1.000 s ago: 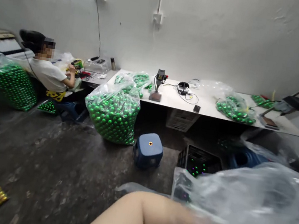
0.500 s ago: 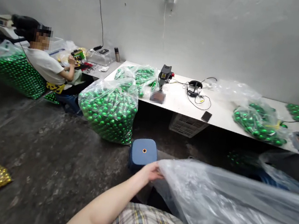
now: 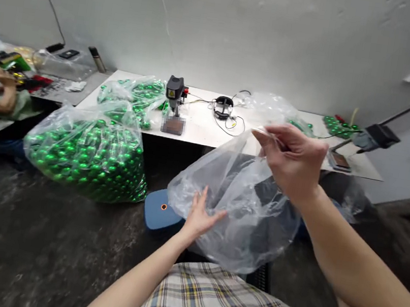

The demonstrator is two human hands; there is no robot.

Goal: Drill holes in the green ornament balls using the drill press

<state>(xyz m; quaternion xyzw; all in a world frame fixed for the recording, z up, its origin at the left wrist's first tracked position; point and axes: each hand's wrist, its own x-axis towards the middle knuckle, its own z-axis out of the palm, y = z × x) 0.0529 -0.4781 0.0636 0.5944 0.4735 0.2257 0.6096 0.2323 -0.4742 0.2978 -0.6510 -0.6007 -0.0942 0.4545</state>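
Observation:
A large clear plastic bag (image 3: pixel 243 231) hangs in front of my body, its mouth spread wide. My right hand (image 3: pixel 291 158) is raised and pinches the upper rim of the bag between thumb and fingers. Lower and to the left, my left hand (image 3: pixel 201 217) rests against the near side of the bag with its fingers spread. Just left of the bag is a blue stool (image 3: pixel 161 211) with a round hole in its top, partly covered by the plastic.
A big bag of green balls (image 3: pixel 89 156) stands left of the stool. On the white table (image 3: pixel 196 134) are a press machine (image 3: pixel 174 92), a black headset (image 3: pixel 223 107) and more green balls. A person's arms (image 3: pixel 6 93) show at far left.
My right hand has come into view, holding the bag up. My left hand has released its edge and spread its fingers. The bag has moved left and opened out; the view has turned right.

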